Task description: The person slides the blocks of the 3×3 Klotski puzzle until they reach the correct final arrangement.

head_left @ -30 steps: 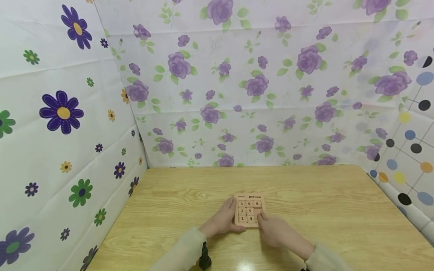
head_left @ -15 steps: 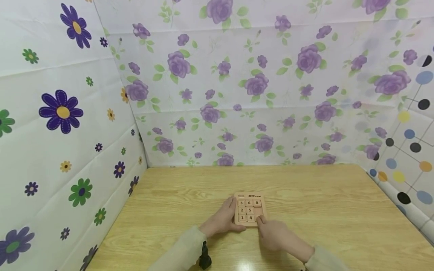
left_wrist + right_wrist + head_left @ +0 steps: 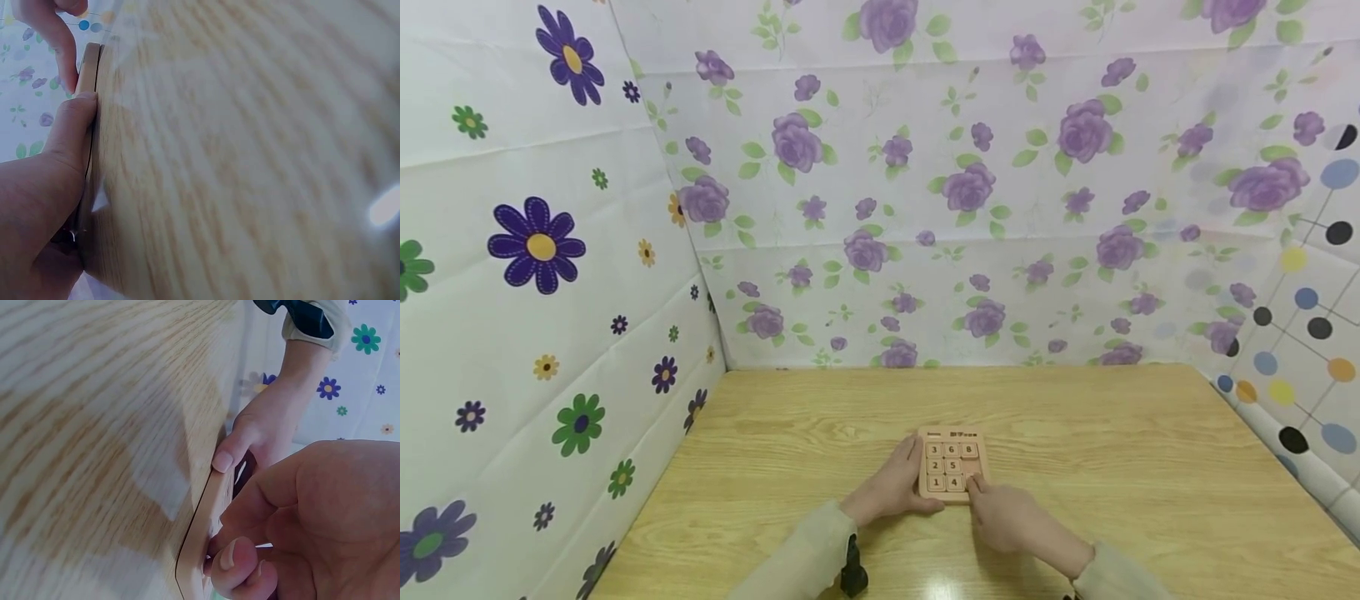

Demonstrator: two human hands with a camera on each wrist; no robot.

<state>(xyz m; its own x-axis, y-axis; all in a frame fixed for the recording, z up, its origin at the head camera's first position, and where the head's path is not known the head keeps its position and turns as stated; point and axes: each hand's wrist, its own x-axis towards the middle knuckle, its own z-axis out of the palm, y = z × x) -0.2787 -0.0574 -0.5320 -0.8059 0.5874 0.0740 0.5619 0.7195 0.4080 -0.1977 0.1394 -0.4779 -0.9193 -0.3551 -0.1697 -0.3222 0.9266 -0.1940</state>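
A square wooden number sliding puzzle (image 3: 953, 497) lies on the table, with tiles in rows reading 3, 6, 8, then 2, 5 and a gap, then 1, 4. My left hand (image 3: 889, 486) holds the puzzle at its left side, with the thumb along the near edge; the left wrist view shows that thumb (image 3: 74, 122) against the edge. At the lower right corner my right hand (image 3: 1006, 515) touches the puzzle with an outstretched fingertip, which hides that corner's slot. In the right wrist view, other fingers (image 3: 234, 562) of this hand are curled in beside the frame.
The wooden table (image 3: 820, 417) reaches to a rose-patterned cloth (image 3: 865, 250) at the back. A daisy-patterned cloth (image 3: 550, 333) stands on the left and a dotted cloth (image 3: 1292, 333) on the right. A black wrist strap (image 3: 853, 571) sits at the left cuff.
My right fingertip has shifted slightly leftward over the puzzle's lower right corner. The left hand and the visible numbered tiles stay in place.
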